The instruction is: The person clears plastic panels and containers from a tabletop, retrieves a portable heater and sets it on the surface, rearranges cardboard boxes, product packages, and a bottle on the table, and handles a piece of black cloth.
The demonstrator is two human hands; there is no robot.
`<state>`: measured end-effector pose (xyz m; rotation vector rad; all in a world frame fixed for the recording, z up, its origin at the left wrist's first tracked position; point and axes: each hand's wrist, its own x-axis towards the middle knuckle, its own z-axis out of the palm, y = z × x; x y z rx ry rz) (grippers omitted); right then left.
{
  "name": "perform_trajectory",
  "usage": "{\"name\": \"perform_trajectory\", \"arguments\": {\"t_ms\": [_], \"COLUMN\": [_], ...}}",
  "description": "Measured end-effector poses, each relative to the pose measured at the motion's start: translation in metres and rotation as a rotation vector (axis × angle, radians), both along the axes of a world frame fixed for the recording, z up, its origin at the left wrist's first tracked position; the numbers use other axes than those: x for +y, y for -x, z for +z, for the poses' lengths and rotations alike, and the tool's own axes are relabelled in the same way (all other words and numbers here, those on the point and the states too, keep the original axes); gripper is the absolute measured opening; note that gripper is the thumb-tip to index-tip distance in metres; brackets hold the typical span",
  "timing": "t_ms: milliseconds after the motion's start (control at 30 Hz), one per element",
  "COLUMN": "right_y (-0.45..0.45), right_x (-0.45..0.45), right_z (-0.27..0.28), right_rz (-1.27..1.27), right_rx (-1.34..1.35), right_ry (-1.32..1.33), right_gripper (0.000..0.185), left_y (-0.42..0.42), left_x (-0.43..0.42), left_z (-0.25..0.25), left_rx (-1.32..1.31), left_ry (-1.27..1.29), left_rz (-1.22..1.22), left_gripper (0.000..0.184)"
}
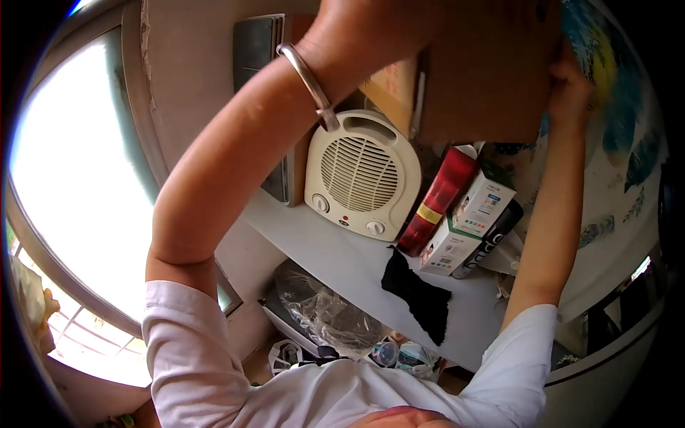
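Observation:
Both arms reach up to a brown cardboard box [489, 78] at the top of the view, above a white shelf. My left hand [378, 28], with a silver bangle on its wrist, is at the box's left upper side; its fingers are hidden at the frame's edge. On the box's right side, my right hand [571, 89] has its fingers bent against the edge. Below and left of the box stands a cream fan heater [360, 175]. Beside the heater are a red box [439, 200], white boxes [483, 205] and a dark can [492, 239].
A black cloth [417, 296] lies on the white shelf [321, 246]. Beneath it are clear plastic wrapping [321, 310] and assorted items. A bright window [78, 178] is at the left, and a patterned curtain [617, 143] hangs at the right.

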<state>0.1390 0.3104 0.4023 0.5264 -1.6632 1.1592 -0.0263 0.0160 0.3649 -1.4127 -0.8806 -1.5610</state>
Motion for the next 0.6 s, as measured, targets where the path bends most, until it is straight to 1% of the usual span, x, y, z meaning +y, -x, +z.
{"name": "perform_trajectory", "arguments": {"t_ms": [67,167,200,233,300,333,367,400,433,500,600], "right_y": [-0.004,0.008,0.014,0.021,0.039,0.046,0.046,0.05,0.051,0.053,0.06], "right_x": [0.0,0.021,0.023,0.026,0.042,0.067,0.041,0.014,-0.008,-0.005,0.013], "right_z": [-0.012,-0.022,-0.025,-0.028,-0.033,-0.033,-0.037,-0.04,-0.042,-0.043,-0.032], "right_rz": [0.068,0.104,0.008,0.007,0.006,0.082,0.086,0.091,0.096,0.078,-0.023], "right_rx": [-0.078,-0.139,-0.108,-0.111,-0.12,-0.142,-0.137,-0.133,-0.127,-0.112,-0.129], "right_ry": [0.048,0.104,0.089,0.072,0.039,0.027,0.092,0.158,0.225,0.287,0.33], "right_gripper": [0.07,0.068,0.066,0.066,0.066,0.056,0.064,0.071,0.079,0.075,0.065], "left_y": [-0.004,-0.008,-0.007,-0.006,-0.002,0.002,0.003,0.001,0.0,0.0,0.003], "left_x": [0.011,0.02,0.021,0.021,0.024,0.027,0.029,0.031,0.034,0.044,0.054], "left_z": [-0.008,-0.018,-0.02,-0.022,-0.028,-0.031,-0.033,-0.035,-0.036,-0.036,-0.012], "left_rx": [-0.025,-0.038,-0.069,-0.1,-0.103,-0.086,-0.069,-0.076,-0.062,-0.03,-0.023], "left_ry": [0.05,0.098,0.121,0.144,0.141,0.134,0.125,0.137,0.109,0.058,0.071], "left_rz": [-0.033,-0.072,-0.066,-0.057,0.033,0.073,0.113,0.065,0.108,0.192,0.313], "left_gripper": [0.054,0.056,0.056,0.056,0.057,0.057,0.056,0.059,0.058,0.056,0.051]}}
